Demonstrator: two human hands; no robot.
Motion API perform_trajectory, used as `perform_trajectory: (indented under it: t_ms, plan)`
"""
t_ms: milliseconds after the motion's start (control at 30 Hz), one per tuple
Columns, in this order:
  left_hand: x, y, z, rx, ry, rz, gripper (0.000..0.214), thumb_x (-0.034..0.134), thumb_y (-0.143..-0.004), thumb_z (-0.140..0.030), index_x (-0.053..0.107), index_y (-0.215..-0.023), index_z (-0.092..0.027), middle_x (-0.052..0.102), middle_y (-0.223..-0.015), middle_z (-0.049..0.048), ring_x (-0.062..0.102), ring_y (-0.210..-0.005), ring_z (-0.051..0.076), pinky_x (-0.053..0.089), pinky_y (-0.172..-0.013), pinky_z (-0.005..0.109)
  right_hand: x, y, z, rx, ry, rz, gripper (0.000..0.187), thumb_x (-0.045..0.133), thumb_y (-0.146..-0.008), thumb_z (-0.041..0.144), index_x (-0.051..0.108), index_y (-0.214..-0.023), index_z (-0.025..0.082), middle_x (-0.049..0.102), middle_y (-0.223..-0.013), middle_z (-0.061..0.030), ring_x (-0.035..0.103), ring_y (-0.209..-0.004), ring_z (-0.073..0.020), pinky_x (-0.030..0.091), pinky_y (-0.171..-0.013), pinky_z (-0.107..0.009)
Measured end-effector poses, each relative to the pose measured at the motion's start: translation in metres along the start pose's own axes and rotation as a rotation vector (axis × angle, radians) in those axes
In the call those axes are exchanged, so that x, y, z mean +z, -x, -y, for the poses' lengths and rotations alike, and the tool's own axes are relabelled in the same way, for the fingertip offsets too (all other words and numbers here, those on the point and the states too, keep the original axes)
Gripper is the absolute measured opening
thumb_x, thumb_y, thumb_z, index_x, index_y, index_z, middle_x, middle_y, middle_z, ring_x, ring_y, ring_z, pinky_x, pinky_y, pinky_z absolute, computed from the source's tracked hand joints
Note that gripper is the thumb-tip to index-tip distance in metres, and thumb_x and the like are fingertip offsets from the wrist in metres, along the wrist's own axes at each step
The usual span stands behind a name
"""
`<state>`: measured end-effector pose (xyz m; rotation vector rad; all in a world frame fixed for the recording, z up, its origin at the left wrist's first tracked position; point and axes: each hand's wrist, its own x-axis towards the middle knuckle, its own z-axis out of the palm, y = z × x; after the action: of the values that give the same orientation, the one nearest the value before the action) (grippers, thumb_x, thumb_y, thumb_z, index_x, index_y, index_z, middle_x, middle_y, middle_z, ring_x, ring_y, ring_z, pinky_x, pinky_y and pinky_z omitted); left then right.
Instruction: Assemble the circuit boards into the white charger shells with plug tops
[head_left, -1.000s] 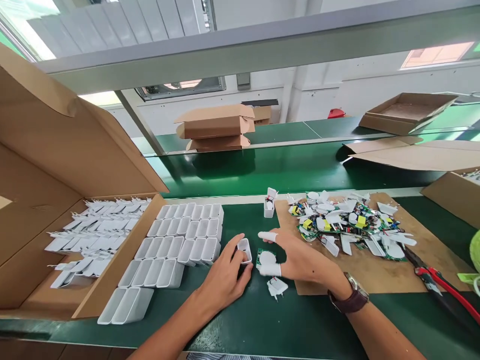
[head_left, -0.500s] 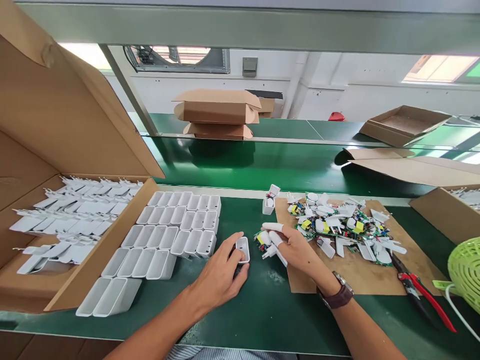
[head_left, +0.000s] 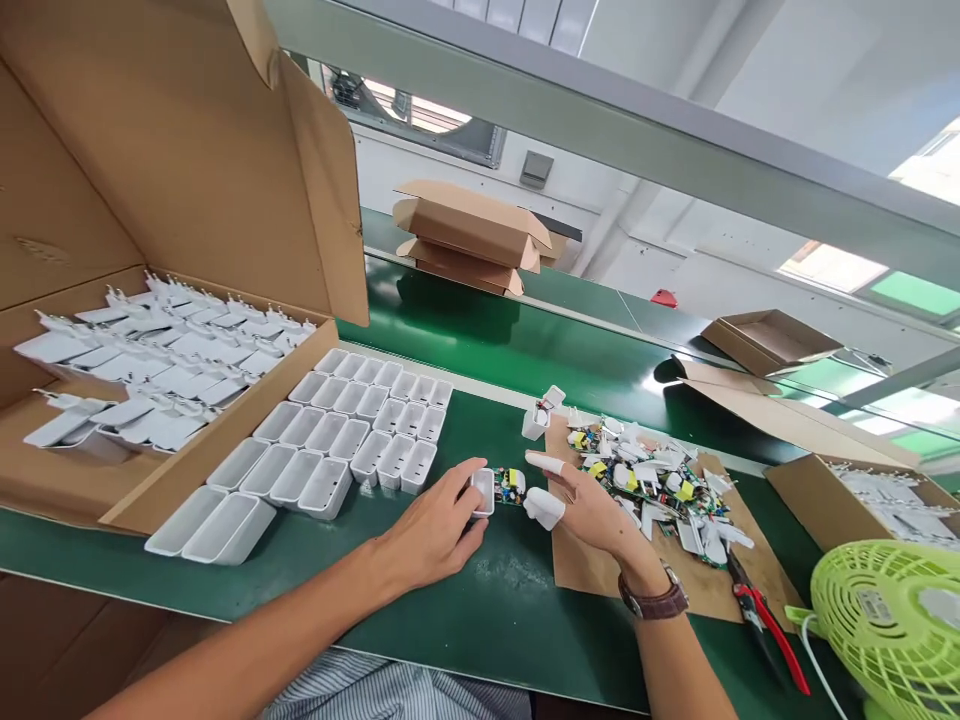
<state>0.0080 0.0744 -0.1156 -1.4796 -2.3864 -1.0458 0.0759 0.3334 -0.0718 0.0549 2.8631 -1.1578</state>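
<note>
Right now your left hand (head_left: 442, 522) is curling around a small white case (head_left: 484, 492), its fingers bending along the far side and its thumb pressing from the near side, so it is clamping that case down by the bench (head_left: 510, 620). The mouth of the case is facing up.

At three o'clock from the case, a board (head_left: 511, 486) with a yellow part is lying end-on, its near end meeting the case wall or just beside it; which of the two, you cannot tell from this angle.

Your right hand (head_left: 589, 512) is hovering at the board's three o'clock end. Its index finger (head_left: 546, 463) is stretching out above the board and its thumb (head_left: 551, 510) is standing well apart below, both wearing white covers. The thumb is coming near the board's end, but whether the hand is gripping anything cannot be told.

At one o'clock from the held case, another case (head_left: 535, 425) is standing with parts poking out. At ten o'clock from your left hand, rows of cases (head_left: 326, 440) are sitting beside a big box (head_left: 225, 425). Between two and three o'clock from your right hand, a pile of boards (head_left: 637, 475) is covering part of a card (head_left: 581, 565); red-handled cutters (head_left: 780, 640) are lying at four o'clock.
</note>
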Motion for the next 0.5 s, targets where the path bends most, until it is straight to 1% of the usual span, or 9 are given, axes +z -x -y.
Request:
perform_trajectory:
  t_ms: [67, 133, 200, 267, 300, 367, 433, 500]
  plan:
    - [0.0, 0.001, 0.0, -0.003, 0.012, -0.011, 0.003, 0.054, -0.096, -0.017, 0.052, -0.097, -0.02, 0.053, -0.145, 0.0228, 0.072, -0.113, 0.032, 0.064, -0.087, 0.044, 0.002, 0.001, -0.003, -0.03, 0.083, 0.017, 0.062, 0.068, -0.09, 0.048, 0.055, -0.147, 0.027, 0.059, -0.15, -0.0123, 0.056, -0.139, -0.0324, 0.046, -0.117, -0.052]
    - [0.0, 0.001, 0.0, -0.009, 0.026, -0.017, 0.004, 0.055, -0.095, -0.017, 0.053, -0.097, -0.02, 0.053, -0.146, 0.0221, 0.071, -0.115, 0.032, 0.063, -0.089, 0.044, 0.008, 0.002, -0.006, -0.114, 0.183, 0.02, 0.069, 0.073, -0.085, 0.04, 0.052, -0.148, 0.024, 0.058, -0.15, -0.0152, 0.056, -0.138, -0.0339, 0.048, -0.115, -0.052]
    - [0.001, 0.001, 0.0, -0.019, 0.038, -0.012, 0.005, 0.055, -0.095, -0.016, 0.053, -0.097, -0.02, 0.053, -0.146, 0.021, 0.071, -0.116, 0.032, 0.063, -0.09, 0.044, 0.014, 0.002, -0.009, -0.196, 0.244, 0.003, 0.066, 0.072, -0.083, 0.029, 0.053, -0.146, 0.021, 0.059, -0.147, -0.0171, 0.057, -0.136, -0.0341, 0.05, -0.113, -0.052]
    - [0.003, 0.002, 0.001, -0.033, 0.061, -0.018, 0.01, 0.057, -0.095, -0.016, 0.054, -0.102, -0.021, 0.052, -0.148, 0.0201, 0.07, -0.118, 0.031, 0.063, -0.091, 0.044, 0.02, 0.002, -0.008, -0.24, 0.255, -0.026, 0.059, 0.064, -0.086, 0.021, 0.053, -0.144, 0.021, 0.063, -0.14, -0.016, 0.061, -0.132, -0.0318, 0.052, -0.11, -0.051]
    - [0.004, 0.003, 0.001, -0.045, 0.078, -0.026, 0.016, 0.059, -0.094, -0.016, 0.054, -0.108, -0.021, 0.051, -0.149, 0.0199, 0.069, -0.121, 0.031, 0.062, -0.093, 0.044, 0.021, 0.002, -0.007, -0.253, 0.25, -0.043, 0.057, 0.06, -0.088, 0.019, 0.053, -0.144, 0.022, 0.065, -0.135, -0.0148, 0.063, -0.127, -0.0303, 0.055, -0.107, -0.051]
    - [0.006, 0.003, 0.002, -0.071, 0.116, -0.039, 0.036, 0.063, -0.092, -0.016, 0.05, -0.126, -0.021, 0.05, -0.15, 0.0198, 0.064, -0.129, 0.032, 0.061, -0.099, 0.045, 0.023, 0.002, -0.004, -0.288, 0.238, -0.089, 0.054, 0.057, -0.089, 0.017, 0.053, -0.142, 0.022, 0.068, -0.125, -0.0127, 0.068, -0.117, -0.028, 0.059, -0.099, -0.048]
    - [0.009, 0.004, 0.003, -0.1, 0.141, -0.04, 0.06, 0.068, -0.091, -0.018, 0.04, -0.144, -0.021, 0.049, -0.152, 0.0199, 0.058, -0.137, 0.033, 0.057, -0.107, 0.048, 0.022, 0.004, 0.0, -0.319, 0.213, -0.17, 0.053, 0.059, -0.087, 0.017, 0.054, -0.139, 0.023, 0.068, -0.12, -0.0117, 0.069, -0.111, -0.0275, 0.061, -0.094, -0.046]
    - [0.011, 0.005, 0.003, -0.128, 0.149, -0.038, 0.076, 0.072, -0.089, -0.021, 0.031, -0.153, -0.022, 0.05, -0.152, 0.0197, 0.056, -0.139, 0.034, 0.055, -0.109, 0.05, 0.019, 0.007, 0.004, -0.331, 0.174, -0.279, 0.05, 0.061, -0.088, 0.018, 0.055, -0.137, 0.024, 0.067, -0.122, -0.0117, 0.069, -0.111, -0.0275, 0.062, -0.093, -0.046]
